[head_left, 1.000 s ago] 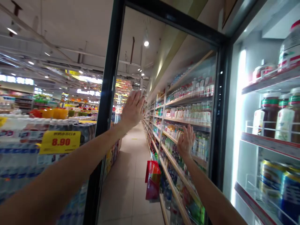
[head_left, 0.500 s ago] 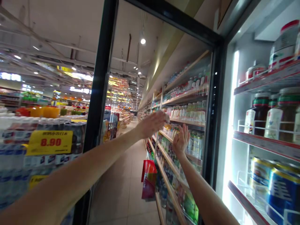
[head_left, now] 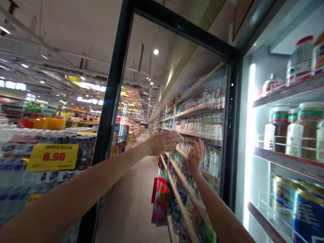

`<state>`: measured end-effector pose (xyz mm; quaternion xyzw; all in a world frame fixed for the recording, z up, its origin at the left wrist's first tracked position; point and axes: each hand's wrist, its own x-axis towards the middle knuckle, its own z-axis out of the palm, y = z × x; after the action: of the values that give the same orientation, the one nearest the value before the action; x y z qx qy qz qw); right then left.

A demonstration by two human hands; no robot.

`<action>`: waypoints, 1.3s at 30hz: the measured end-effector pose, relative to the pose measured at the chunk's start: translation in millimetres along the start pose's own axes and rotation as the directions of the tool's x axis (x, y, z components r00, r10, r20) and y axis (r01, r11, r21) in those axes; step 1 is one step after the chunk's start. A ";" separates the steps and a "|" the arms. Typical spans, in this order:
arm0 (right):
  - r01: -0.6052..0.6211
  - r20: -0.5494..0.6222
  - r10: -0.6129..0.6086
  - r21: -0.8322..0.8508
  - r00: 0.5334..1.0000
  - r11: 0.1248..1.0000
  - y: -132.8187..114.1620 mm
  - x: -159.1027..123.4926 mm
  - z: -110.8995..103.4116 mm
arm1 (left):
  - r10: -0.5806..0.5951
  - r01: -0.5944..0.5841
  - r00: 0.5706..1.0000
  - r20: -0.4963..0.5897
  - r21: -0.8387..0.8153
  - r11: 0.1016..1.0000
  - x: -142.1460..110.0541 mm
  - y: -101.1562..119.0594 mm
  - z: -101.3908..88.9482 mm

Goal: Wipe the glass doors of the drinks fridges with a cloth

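Note:
A tall glass fridge door with a black frame (head_left: pixel 112 98) stands swung open in front of me. My left hand (head_left: pixel 163 142) reaches across and lies flat against the glass, fingers stretched out to the right. A pale smear at its fingertips is too blurred to make out. My right hand (head_left: pixel 196 156) presses on the same pane just beside it, palm on the glass, fingers spread and pointing up. Neither hand visibly holds anything. Through the glass I see an aisle lined with drink shelves (head_left: pixel 199 135).
The lit fridge interior at right has shelves (head_left: pixel 286 158) with dark bottles (head_left: pixel 278 128) and blue cans (head_left: pixel 303 209). Stacked bottled water with a yellow 8.90 price tag (head_left: pixel 52 157) fills the left. A red bag (head_left: pixel 159 202) hangs by the aisle shelving.
My left hand has slid down and to the right across the glass, ending next to my right hand. My right hand has stayed about where it was.

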<state>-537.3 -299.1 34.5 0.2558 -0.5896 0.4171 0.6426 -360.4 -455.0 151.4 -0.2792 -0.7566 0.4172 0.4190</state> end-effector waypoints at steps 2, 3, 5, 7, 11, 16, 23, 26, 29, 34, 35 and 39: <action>0.000 -0.004 0.000 0.003 1.000 1.000 0.9 -0.1 0.8 | -0.287 0.293 0.952 -0.106 0.043 0.955 -5.4 -22.8 -10.5; 0.000 -0.005 0.000 0.003 1.000 1.000 1.1 -0.2 1.1 | -0.406 0.419 0.899 -0.162 0.050 0.907 -8.1 -30.6 -14.5; -0.003 -0.005 0.003 0.000 1.000 1.000 1.1 -0.4 1.4 | -0.502 0.525 0.836 -0.222 0.051 0.850 -13.8 -30.8 -16.6; -0.002 -0.002 0.002 -0.006 1.000 1.000 0.3 -0.5 1.3 | -0.362 0.374 0.919 -0.158 0.052 0.926 -20.6 -15.0 -12.2; -0.006 -0.002 0.006 -0.004 1.000 1.000 -1.5 -0.2 0.4 | 0.022 -0.022 0.998 0.060 -0.001 1.000 -33.5 -6.5 -13.6; -0.007 -0.010 0.007 -0.006 1.000 1.000 -1.5 0.5 0.4 | -0.538 0.571 0.808 -0.240 0.095 0.815 -46.0 -34.7 -30.4; -0.022 0.004 0.022 -0.011 1.000 1.000 -1.9 -0.4 0.6 | -0.180 0.183 0.983 -0.043 0.069 0.981 -81.8 -5.8 -24.3; -0.027 0.003 0.027 -0.008 1.000 1.000 -3.9 0.0 -0.2 | -0.554 0.583 0.803 -0.219 0.099 0.806 -91.3 -11.5 -28.8; -0.038 0.001 0.038 -0.008 0.999 0.999 -7.1 1.0 -1.9 | -0.456 0.475 0.875 -0.165 0.101 0.874 -98.7 15.4 -19.9; -0.023 0.002 0.023 0.003 1.000 1.000 -8.6 1.4 -3.0 | -0.055 0.058 0.998 -0.038 0.062 0.996 -100.3 38.5 -6.2; -0.019 -0.002 0.019 0.002 1.000 1.000 -8.1 1.3 -2.8 | -0.187 0.194 0.979 -0.086 0.083 0.978 -98.1 32.2 -7.5; -0.014 -0.014 0.014 -0.005 1.000 1.000 -5.3 0.8 -1.5 | -0.512 0.535 0.838 -0.187 0.107 0.838 -94.3 28.9 -8.1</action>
<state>-532.1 -300.5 35.8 0.2472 -0.5878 0.4220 0.6444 -304.8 -510.2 91.0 -0.0585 -0.7353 0.3217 0.5937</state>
